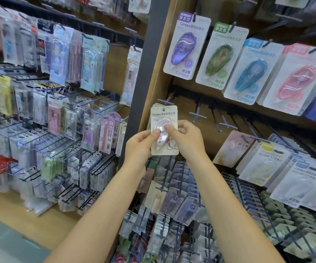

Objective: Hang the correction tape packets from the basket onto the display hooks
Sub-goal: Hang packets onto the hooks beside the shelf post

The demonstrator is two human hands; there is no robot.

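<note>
A small stack of cream correction tape packets (164, 118), each with a pink dispenser under a clear blister, is held upright in front of the display. My left hand (141, 149) pinches the stack from the left with its thumb on the blister. My right hand (186, 138) pinches it from the right, thumb also on the blister. The punched hole at the top of the front packet sits just below a bare display hook (165, 101) at the left end of the middle row. The basket is out of view.
Large Campus packets in purple (185, 46), green (220, 56), blue (252, 71) and pink (296, 78) hang above. Several bare hooks (216, 118) stick out to the right. Full rows of packets (182, 196) hang below. A dark post (144, 73) and a pen rack (58, 111) stand on the left.
</note>
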